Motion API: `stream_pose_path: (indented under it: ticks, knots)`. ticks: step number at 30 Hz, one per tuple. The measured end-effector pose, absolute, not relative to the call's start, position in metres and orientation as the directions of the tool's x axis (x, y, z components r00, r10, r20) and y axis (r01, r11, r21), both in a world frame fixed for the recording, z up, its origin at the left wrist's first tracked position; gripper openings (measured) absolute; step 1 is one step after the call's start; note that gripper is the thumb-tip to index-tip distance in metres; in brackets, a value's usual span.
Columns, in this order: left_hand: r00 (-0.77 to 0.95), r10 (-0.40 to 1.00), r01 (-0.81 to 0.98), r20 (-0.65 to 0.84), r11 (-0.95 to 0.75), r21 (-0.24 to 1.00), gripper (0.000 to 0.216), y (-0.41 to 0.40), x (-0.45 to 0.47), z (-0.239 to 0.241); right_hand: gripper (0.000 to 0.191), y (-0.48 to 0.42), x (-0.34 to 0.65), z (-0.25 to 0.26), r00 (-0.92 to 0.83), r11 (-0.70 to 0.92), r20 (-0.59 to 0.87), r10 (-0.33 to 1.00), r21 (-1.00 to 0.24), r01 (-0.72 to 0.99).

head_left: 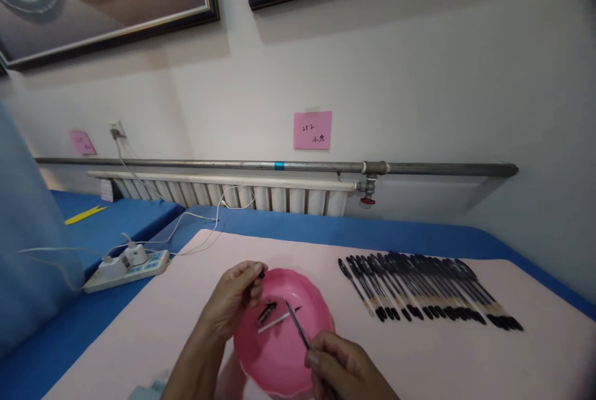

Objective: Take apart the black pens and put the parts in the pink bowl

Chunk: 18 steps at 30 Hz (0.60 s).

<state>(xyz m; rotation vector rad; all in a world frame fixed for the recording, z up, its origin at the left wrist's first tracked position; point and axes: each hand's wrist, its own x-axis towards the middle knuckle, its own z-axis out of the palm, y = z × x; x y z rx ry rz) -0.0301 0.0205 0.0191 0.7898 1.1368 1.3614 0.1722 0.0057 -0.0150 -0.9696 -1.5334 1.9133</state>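
Observation:
My left hand (235, 299) hovers over the left rim of a pink bowl (274, 356), fingers pinched on a small dark piece at their tips. My right hand (342, 368) is closed on a thin dark pen barrel (297, 323) that points up and left over the bowl. Inside the bowl lie a black pen cap (267, 311) and a thin white refill (275, 322). The bowl rests on a pale pink mat (419, 363).
A row of several black pens (426, 293) lies on the mat to the right. A white power strip (128, 266) with plugs and cables sits on the blue cloth at left. A radiator (233, 192) and a pipe run along the wall behind.

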Motion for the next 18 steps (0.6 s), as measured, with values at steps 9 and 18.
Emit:
stream_pose_path:
  ticks: [9,18]
  knots:
    - [-0.246,0.947,0.128,-0.207,0.244,0.961,0.034,0.020,-0.038,0.013,0.031,0.009,0.172,-0.014,-0.505,-0.307,-0.238,0.830,-0.950,-0.056]
    - [0.197,0.960,-0.070,-0.200,0.217,0.974,0.028,0.006,0.021,0.021,0.044,0.008,0.172,-0.018,-0.544,-0.183,-0.184,0.819,-0.982,0.056]
